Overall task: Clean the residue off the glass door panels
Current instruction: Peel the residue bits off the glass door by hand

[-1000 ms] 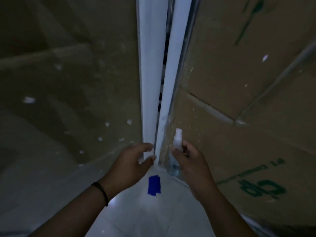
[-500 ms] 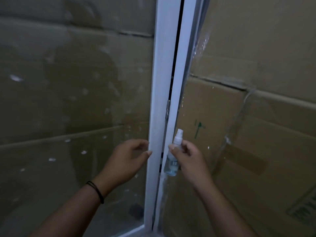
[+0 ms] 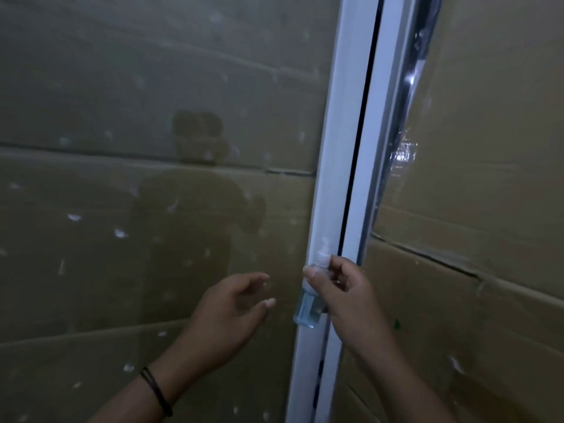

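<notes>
Dim room: cardboard point(image 3: 488, 184) lines the glass door panels point(image 3: 152, 178), flecked with white residue point(image 3: 120, 234). Right hand point(image 3: 341, 296) grips a spray bottle point(image 3: 306, 311) before the white frame point(image 3: 332, 178); left hand point(image 3: 227, 315) hangs loosely open.

The left glass panel point(image 3: 128, 209) is an open flat face, flecked with white residue point(image 3: 120, 233), with free reach across it above and left of the left hand point(image 3: 227, 315). The 2 white frame posts point(image 3: 329, 184) stand upright between the panels, a narrow dark gap between them. The right hand point(image 3: 341, 296) and its spray bottle point(image 3: 308, 309) sit in front of the posts.
</notes>
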### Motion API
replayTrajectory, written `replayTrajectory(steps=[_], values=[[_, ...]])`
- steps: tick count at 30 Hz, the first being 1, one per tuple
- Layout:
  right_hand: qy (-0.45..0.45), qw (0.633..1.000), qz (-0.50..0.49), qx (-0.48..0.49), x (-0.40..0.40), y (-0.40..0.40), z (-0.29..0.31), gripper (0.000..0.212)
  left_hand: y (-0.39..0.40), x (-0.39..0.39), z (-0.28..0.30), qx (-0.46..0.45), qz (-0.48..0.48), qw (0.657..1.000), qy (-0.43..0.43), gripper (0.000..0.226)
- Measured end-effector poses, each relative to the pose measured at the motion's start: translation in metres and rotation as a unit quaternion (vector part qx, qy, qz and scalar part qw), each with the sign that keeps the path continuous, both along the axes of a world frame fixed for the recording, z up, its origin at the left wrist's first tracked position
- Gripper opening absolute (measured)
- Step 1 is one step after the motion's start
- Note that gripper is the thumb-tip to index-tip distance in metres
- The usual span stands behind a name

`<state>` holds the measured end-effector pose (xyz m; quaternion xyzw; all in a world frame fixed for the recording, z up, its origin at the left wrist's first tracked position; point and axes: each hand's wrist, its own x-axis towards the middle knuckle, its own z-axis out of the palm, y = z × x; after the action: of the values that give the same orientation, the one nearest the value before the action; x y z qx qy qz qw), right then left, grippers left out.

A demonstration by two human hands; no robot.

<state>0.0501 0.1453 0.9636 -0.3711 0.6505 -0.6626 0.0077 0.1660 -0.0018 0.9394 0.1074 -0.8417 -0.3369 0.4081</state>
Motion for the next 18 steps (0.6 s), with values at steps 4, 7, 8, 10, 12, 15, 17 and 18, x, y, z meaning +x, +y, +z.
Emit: replayTrajectory(steps=[4,7,8,10,12,15,17,18], values=[[0.031,0.999,-0.003,-0.020,0.007,-0.034,0.031,0.017,-0.029,0.009,0.023,0.013,-0.032,0.999,0.032,0.032],[0.058,0.998,-0.012,-0.033,0.014,-0.060,0.054,0.017,-0.052,0.017,0.038,0.021,-0.063,0.997,0.048,0.041],[0.066,0.997,-0.012,-0.034,0.017,-0.068,0.061,0.017,-0.059,0.019,0.044,0.019,-0.070,0.996,0.054,0.047],[0.077,0.996,-0.011,-0.034,0.022,-0.085,0.074,0.018,-0.072,0.021,0.054,0.010,-0.077,0.995,0.064,0.054],[0.089,0.995,-0.013,-0.039,0.028,-0.100,0.087,0.017,-0.083,0.023,0.065,0.001,-0.087,0.994,0.072,0.054],[0.109,0.993,-0.005,-0.051,0.035,-0.118,0.104,0.014,-0.096,0.023,0.082,-0.015,-0.101,0.992,0.079,0.049],[0.123,0.990,-0.004,-0.061,0.038,-0.126,0.115,0.016,-0.101,0.022,0.094,-0.024,-0.106,0.990,0.086,0.052],[0.131,0.989,-0.004,-0.067,0.039,-0.129,0.119,0.019,-0.102,0.022,0.099,-0.029,-0.103,0.990,0.091,0.055]])
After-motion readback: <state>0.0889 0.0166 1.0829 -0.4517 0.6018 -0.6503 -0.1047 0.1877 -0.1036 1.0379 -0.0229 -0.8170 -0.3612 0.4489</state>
